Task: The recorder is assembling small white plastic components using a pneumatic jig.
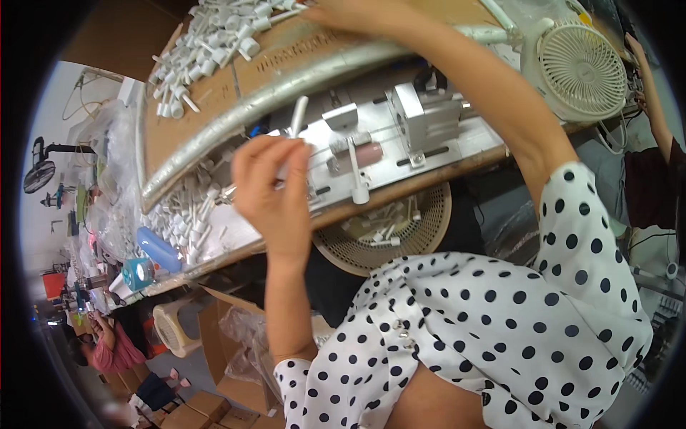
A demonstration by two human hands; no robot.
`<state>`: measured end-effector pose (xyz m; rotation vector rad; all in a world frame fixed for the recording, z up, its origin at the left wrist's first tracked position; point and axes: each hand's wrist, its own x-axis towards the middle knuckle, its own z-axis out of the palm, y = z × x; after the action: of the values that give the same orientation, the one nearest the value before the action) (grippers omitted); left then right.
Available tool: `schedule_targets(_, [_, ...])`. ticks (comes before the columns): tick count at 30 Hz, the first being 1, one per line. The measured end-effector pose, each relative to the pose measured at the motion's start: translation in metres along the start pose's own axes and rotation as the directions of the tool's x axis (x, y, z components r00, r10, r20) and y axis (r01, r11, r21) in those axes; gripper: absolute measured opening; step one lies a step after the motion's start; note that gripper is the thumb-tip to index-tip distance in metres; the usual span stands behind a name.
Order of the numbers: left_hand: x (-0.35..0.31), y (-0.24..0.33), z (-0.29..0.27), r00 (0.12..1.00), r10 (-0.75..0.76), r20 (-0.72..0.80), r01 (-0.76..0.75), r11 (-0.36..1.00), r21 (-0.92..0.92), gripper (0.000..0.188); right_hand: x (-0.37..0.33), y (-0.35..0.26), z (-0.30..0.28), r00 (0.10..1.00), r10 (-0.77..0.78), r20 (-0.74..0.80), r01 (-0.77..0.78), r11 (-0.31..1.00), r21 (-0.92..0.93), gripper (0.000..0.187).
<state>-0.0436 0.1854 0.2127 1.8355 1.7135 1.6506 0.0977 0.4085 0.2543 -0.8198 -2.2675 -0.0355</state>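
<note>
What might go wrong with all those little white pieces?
The white stick-shaped piece poking up from the left-hand grip could slip out and fall. The right-hand grip, beside the heap of white capped pieces, might knock some loose. A dropped piece might miss the beige plastic basket below the bench edge.

The left forearm (287,307) rises from the near side to the left hand (268,182), its fingers bent toward the thumb in a pinch. The right arm (486,75), bent at the elbow, reaches far and leftward; the right hand (350,16) is partly cut off.
</note>
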Motion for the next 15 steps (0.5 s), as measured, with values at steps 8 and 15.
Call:
schedule_targets(8, [-0.058, 0.001, 0.046, 0.948, 0.133, 0.288, -0.187, 0.968, 0.168, 0.030, 0.001, 0.020, -0.014, 0.948, 0.015, 0.318, 0.053, 0.977, -0.204, 0.018])
schedule_targets(15, [-0.055, 0.008, 0.053, 0.945, 0.103, 0.309, -0.197, 0.937, 0.290, 0.030, -0.032, -0.004, -0.021, 0.933, -0.311, 0.182, 0.348, 0.907, -0.235, 0.017])
